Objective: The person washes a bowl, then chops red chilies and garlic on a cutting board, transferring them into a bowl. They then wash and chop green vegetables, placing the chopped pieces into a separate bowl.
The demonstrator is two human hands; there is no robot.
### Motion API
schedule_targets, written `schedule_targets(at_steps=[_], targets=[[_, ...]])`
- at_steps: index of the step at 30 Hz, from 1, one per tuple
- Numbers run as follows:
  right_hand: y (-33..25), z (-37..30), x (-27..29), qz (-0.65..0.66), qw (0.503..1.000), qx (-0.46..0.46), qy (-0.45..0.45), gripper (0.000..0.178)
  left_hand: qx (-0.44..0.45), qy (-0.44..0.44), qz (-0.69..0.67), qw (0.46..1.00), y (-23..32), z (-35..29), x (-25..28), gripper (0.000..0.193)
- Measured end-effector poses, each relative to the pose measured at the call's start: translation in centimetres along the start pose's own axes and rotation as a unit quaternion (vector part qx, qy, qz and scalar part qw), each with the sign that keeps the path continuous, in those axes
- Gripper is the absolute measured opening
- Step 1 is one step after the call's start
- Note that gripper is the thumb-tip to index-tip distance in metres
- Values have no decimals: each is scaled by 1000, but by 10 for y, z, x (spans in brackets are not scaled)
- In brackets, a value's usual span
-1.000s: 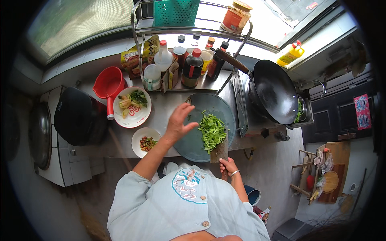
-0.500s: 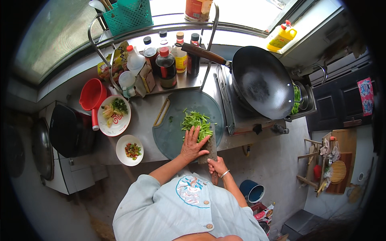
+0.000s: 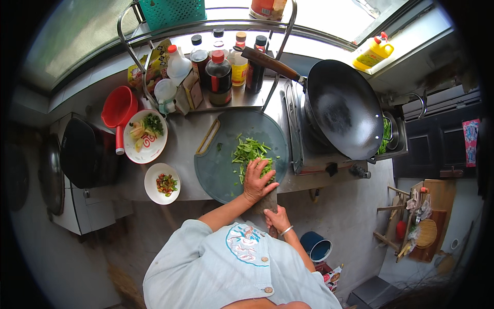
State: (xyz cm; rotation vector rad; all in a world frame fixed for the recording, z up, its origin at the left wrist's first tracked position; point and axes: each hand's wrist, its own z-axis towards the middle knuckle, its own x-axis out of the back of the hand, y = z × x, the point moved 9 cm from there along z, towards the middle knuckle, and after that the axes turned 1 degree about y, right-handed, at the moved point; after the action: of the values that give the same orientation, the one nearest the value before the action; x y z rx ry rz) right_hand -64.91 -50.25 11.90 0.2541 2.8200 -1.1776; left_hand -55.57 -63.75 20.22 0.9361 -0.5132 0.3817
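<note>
Chopped green stalks (image 3: 247, 150) lie in a loose heap on the round grey-green cutting board (image 3: 213, 177). My left hand (image 3: 258, 181) lies over the near right part of the heap, fingers stretched out and slightly spread. Beneath it, the dark blade of a cleaver (image 3: 265, 205) shows only in part; its front end is hidden by the hand and greens. My right hand (image 3: 278, 220) is closed around the cleaver's handle, just off the counter's front edge. A few cut bits are scattered on the board beside the heap.
Left of the board stand a plate of cut aromatics (image 3: 159, 149), a small bowl of chopped peppers (image 3: 175, 192) and a red ladle (image 3: 120, 146). Sauce bottles (image 3: 219, 82) line the back. A wok (image 3: 342, 108) sits on the stove at right, its handle reaching over the counter.
My left hand has slid toward the right over the greens and the cleaver blade, covering more of both. My right hand keeps its hold on the handle. The whole view has shifted slightly.
</note>
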Motion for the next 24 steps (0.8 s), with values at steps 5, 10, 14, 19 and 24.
schedule_targets(at_steps=[5, 10, 14, 19, 24], targets=[[-13, -19, 4, -17, 1000, -3, 22, 12, -8, 17, -18, 1000, 16, 4, 6, 39], [-18, -31, 1, 13, 1000, 8, 16, 12, -21, 23, -16, 999, 33, 13, 22, 37], [-42, -37, -20, -23, 999, 33, -4, 12, -22, 45, -5, 999, 32, 19, 53, 36], [-72, -25, -76, -48, 995, 45, -70, 11, -8, 97, 43, 994, 9, 32, 116, 37], [-102, 0, -169, -77, 980, 17, -183, 14, 38, 151, 124, 980, -42, 40, 206, 38]])
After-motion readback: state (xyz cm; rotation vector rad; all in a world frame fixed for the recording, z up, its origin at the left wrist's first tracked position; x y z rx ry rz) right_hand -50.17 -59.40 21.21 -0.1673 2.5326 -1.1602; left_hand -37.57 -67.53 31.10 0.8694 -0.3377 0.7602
